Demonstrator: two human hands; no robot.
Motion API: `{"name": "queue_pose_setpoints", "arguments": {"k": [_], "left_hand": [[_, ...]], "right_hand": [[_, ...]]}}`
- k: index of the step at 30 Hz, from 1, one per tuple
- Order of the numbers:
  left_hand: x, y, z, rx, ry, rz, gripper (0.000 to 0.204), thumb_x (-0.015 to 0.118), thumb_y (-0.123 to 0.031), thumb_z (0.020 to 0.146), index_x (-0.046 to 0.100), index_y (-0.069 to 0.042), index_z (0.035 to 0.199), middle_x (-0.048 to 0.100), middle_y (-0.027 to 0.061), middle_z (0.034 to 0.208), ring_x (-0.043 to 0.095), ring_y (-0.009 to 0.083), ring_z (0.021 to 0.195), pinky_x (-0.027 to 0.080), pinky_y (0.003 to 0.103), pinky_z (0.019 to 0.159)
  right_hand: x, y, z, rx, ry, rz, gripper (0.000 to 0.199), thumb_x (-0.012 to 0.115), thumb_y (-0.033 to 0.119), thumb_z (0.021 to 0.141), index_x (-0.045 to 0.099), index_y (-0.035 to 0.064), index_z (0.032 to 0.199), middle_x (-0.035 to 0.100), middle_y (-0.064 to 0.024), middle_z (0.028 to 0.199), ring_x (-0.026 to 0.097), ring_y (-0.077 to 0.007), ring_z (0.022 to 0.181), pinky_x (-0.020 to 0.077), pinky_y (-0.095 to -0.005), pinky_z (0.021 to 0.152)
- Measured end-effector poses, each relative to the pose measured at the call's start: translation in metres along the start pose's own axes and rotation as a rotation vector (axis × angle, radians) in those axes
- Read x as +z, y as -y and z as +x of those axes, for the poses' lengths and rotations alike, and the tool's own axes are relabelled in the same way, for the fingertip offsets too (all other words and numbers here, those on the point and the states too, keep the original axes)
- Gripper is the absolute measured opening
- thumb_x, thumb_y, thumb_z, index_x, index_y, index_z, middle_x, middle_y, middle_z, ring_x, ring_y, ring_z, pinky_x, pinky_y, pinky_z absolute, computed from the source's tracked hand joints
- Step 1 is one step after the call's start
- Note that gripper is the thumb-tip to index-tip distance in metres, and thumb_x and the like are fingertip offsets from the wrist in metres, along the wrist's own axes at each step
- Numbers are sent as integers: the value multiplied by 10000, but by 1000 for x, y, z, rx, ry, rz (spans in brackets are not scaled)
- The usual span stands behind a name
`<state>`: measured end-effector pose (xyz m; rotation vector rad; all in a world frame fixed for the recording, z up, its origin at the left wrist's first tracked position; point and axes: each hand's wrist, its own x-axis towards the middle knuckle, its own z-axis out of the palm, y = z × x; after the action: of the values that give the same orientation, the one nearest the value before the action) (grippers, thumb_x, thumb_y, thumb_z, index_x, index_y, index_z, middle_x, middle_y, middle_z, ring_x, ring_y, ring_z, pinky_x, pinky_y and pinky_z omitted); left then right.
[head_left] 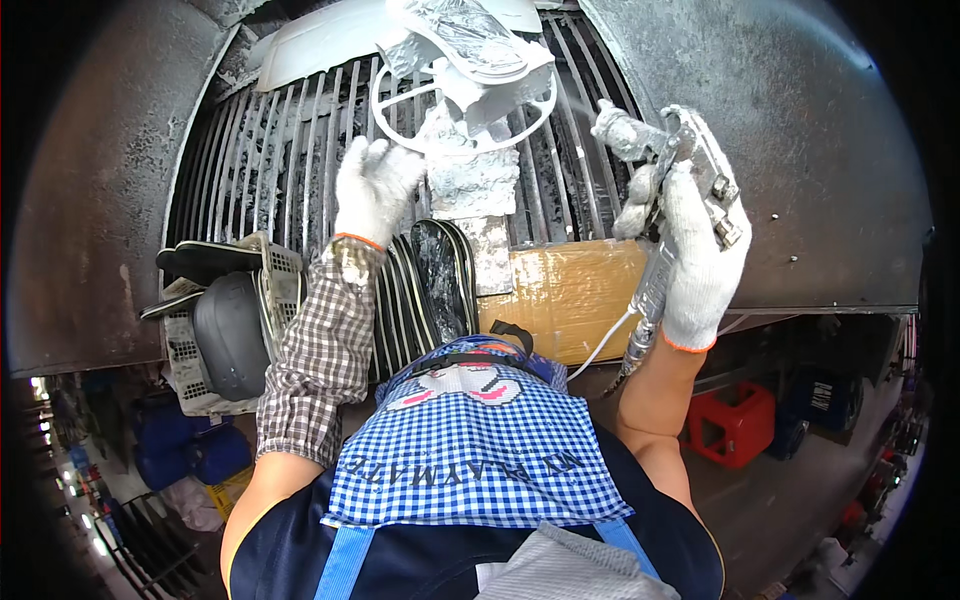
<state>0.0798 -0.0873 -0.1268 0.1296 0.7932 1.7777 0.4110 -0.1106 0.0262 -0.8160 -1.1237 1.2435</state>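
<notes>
While the raised right hand [700,265] grips a spray gun [690,160], the left hand [375,190] reaches, fingers spread, toward the white ring [400,135].

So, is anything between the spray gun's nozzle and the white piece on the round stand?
Nothing visible. The right hand holds the spray gun with its nozzle toward the white piece on the ring stand; only open grille lies between. The left hand touches the stand's near rim, off that line.

A flat brown cardboard sheet wrapped in glossy tape [570,295] lies at the grille's near edge, while a red plastic canister [732,422] stands on the floor below right.
</notes>
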Motion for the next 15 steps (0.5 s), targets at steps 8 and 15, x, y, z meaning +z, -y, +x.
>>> {"name": "queue_pose_setpoints", "arguments": {"k": [8, 15], "left_hand": [[16, 37, -19, -171, 135, 10, 689, 605, -477, 1009, 457, 76, 1392, 511, 327, 1400, 535, 506, 1300, 491, 586, 1079], [13, 22, -17, -145, 165, -12, 770, 589, -490, 1009, 400, 93, 1474, 507, 303, 1456, 549, 455, 1308, 482, 554, 1101]], "right_hand": [[6, 1, 18, -11, 74, 64, 415, 593, 36, 1033, 553, -56, 1436, 730, -129, 1143, 702, -138, 890, 594, -291, 783], [8, -10, 20, -19, 165, -43, 433, 620, 67, 1025, 562, -48, 1438, 735, -124, 1145, 708, -134, 924, 591, -286, 817]]}}
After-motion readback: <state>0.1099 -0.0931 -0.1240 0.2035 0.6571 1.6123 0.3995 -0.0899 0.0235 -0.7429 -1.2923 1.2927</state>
